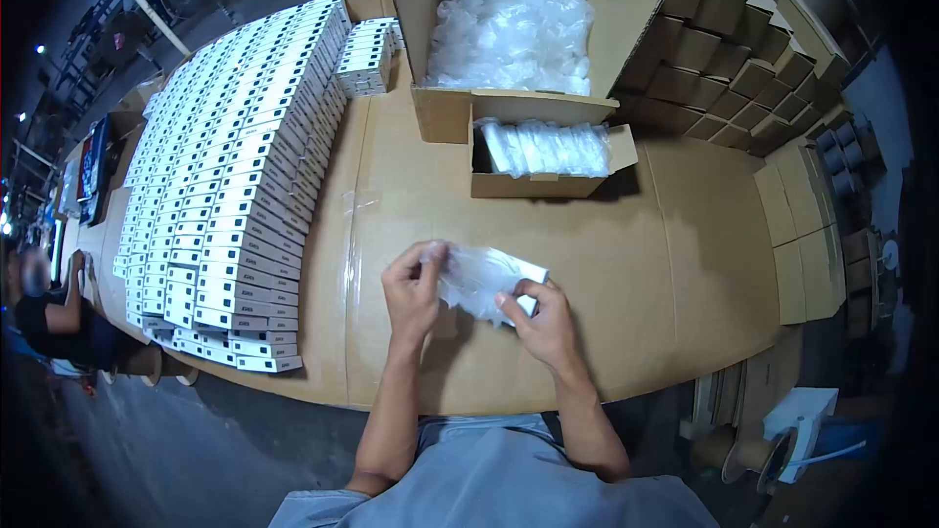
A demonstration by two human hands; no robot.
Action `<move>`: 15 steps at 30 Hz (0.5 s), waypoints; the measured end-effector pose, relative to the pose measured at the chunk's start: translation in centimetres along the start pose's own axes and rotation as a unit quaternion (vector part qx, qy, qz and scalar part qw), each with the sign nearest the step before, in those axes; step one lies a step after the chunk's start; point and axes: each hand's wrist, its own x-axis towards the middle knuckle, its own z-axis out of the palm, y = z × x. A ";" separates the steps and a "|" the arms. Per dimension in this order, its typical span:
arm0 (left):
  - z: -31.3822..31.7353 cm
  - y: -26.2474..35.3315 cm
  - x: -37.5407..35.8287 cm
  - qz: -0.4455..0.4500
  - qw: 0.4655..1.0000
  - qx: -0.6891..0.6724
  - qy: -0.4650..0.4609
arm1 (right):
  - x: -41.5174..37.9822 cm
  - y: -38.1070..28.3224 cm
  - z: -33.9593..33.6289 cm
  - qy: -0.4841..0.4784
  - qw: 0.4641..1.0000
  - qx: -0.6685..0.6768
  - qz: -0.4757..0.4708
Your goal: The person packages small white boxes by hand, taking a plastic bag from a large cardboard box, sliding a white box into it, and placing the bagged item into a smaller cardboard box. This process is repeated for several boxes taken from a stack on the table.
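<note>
Over the middle of the cardboard-covered table, my left hand [416, 279] pinches one end of a clear plastic bag [469, 279]. My right hand [540, 318] grips a small white box [526, 272] at the bag's other end, thumb on the near side and fingers behind. Part of the white box shows through the bag. Beyond my hands stands a small open carton [533, 186] holding a row of bagged white boxes [548, 147]. Behind it, a larger open carton [626, 29] is full of loose clear plastic bags [514, 24].
Tall rows of stacked white boxes [245, 166] cover the left of the table, with a smaller stack [367, 57] behind. Brown cartons [724, 49] are piled at the back right, more cartons [807, 235] at the right edge. A person [59, 303] sits far left.
</note>
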 end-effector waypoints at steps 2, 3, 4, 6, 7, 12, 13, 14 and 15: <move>-0.9 -1.5 0.6 -0.064 0.996 -0.064 0.001 | 0.2 0.1 -0.1 0.026 0.998 -0.030 -0.043; -1.0 -1.4 0.9 -0.095 0.991 -0.097 0.001 | 0.2 -0.1 0.0 0.043 0.996 -0.051 -0.060; -1.0 -1.0 0.3 -0.175 0.975 -0.138 -0.012 | 0.2 -0.4 0.1 0.061 0.993 -0.072 -0.076; -0.6 -0.2 -1.0 -0.183 0.973 -0.106 -0.094 | 0.2 -0.6 -0.1 0.068 0.987 -0.107 -0.101; -0.4 -0.1 -1.6 -0.188 0.969 -0.089 -0.133 | 0.2 -0.8 0.1 0.077 0.988 -0.087 -0.106; 0.6 -1.5 -2.5 -0.183 0.964 -0.086 -0.172 | 0.2 1.3 1.1 0.072 0.993 0.006 -0.097; 0.5 -1.3 -2.6 -0.180 0.961 -0.118 -0.174 | 0.1 1.4 1.0 0.094 0.993 0.012 -0.067; 0.3 -1.3 -2.6 -0.177 0.957 -0.150 -0.176 | -0.1 1.2 0.9 0.115 0.992 0.018 -0.037; 0.1 -1.2 -2.6 -0.174 0.951 -0.181 -0.179 | -0.1 1.1 0.8 0.139 0.990 0.024 -0.007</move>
